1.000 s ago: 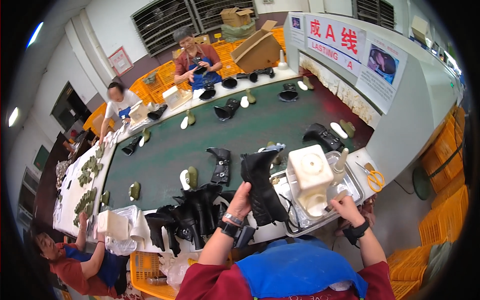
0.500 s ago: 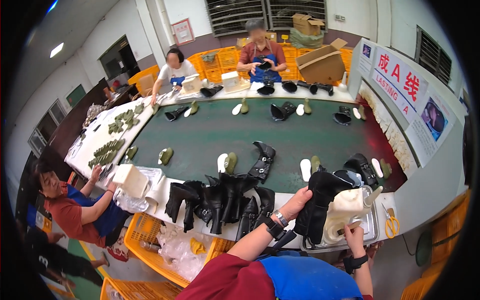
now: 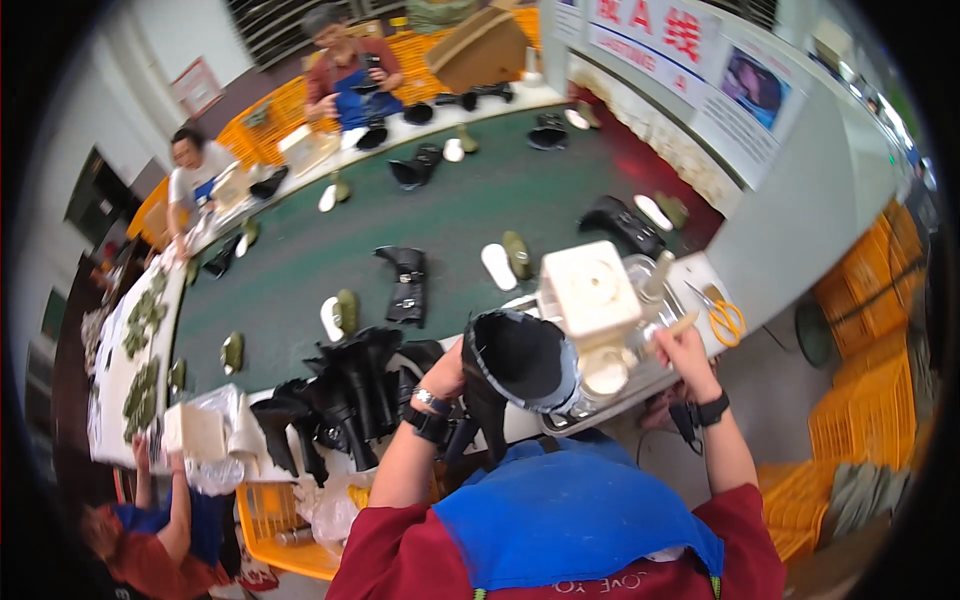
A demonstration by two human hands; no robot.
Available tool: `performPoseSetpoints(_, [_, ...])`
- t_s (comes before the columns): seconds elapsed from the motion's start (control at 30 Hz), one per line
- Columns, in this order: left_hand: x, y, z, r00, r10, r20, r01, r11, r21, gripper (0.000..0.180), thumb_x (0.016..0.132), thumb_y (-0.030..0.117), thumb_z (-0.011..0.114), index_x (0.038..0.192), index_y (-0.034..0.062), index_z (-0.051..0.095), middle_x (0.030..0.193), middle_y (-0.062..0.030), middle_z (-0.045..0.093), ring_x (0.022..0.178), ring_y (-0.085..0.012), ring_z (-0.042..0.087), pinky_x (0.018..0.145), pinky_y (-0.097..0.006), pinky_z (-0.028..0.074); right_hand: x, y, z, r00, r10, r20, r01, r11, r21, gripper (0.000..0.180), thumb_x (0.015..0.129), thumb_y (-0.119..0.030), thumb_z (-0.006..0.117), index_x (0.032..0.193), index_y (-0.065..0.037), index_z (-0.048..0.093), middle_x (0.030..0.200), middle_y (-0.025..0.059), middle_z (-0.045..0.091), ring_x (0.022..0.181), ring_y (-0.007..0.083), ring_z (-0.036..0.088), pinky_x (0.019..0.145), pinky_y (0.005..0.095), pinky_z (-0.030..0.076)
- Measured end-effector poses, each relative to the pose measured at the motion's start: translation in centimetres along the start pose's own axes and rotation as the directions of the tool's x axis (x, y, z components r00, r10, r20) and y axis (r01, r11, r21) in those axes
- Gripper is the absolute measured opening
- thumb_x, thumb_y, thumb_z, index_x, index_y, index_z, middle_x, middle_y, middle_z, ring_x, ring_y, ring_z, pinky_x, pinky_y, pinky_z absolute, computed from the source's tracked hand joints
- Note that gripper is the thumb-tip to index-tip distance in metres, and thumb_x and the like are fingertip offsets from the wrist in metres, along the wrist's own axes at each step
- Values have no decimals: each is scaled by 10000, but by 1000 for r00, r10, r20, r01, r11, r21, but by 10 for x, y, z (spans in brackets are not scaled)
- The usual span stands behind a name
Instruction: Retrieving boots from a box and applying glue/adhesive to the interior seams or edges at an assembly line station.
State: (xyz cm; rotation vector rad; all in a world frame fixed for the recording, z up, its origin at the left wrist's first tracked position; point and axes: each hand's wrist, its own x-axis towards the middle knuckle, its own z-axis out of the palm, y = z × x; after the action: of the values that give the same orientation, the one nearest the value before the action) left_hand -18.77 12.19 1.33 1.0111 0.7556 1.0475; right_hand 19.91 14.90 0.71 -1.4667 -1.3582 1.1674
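Note:
My left hand (image 3: 447,372) is closed on the side of a black boot (image 3: 486,395), whose wide open top tilts up toward me and shows a pale rim lining. My right hand (image 3: 683,352) grips a wooden-handled brush (image 3: 681,325); its working end is blurred beside a small white pot (image 3: 606,374). Behind the pot stands a square cream plastic container (image 3: 590,285). Both sit on a metal tray (image 3: 640,377) at the table's near edge. To the left of my left hand, several black boots (image 3: 350,385) stand bunched together.
A green conveyor (image 3: 300,250) carries boots, white insoles (image 3: 498,267) and olive shoe pieces (image 3: 515,253). Orange-handled scissors (image 3: 724,322) lie right of the tray. Co-workers sit at the far side and at left. Yellow crates (image 3: 862,350) stand at right, another (image 3: 262,530) below the boots.
My view has swung to the right. The boot has turned from lying sideways to showing its open top. My right hand has lifted with the brush from low at the pot to beside it.

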Motion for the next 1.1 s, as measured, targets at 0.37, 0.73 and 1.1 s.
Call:
performPoseSetpoints(0.37, [33, -48, 26, 869, -195, 455, 297, 941, -164, 492, 944, 392, 398, 1327, 86, 442, 1371, -113, 442, 1237, -279, 436, 1062, -427, 326, -21, -161, 10, 901, -393, 183, 339, 903, 265, 213, 871, -213, 627, 878, -1, 639, 717, 19, 628, 594, 52, 566, 511, 198, 450])
performPoseSetpoints(0.73, [23, -21, 56, 954, -168, 248, 168, 985, 22, 426, 870, 259, 615, 1208, 15, 525, 1153, -86, 596, 1013, -186, 582, 900, -332, 472, -20, -153, 39, 676, -646, 355, 734, 630, -252, 309, 828, -255, 620, 650, -4, 586, 539, 151, 545, 518, 331, 561, 503, 385, 437])
performPoseSetpoints(1.1, [11, 16, 63, 965, -174, 196, 114, 953, 282, 758, 608, 597, 760, 1022, -17, 598, 921, -9, 637, 812, -76, 563, 760, -233, 457, -25, -170, 30, 762, -474, 442, 641, 650, -407, 275, 789, -206, 617, 652, 33, 616, 550, 195, 554, 566, 356, 589, 550, 416, 457])
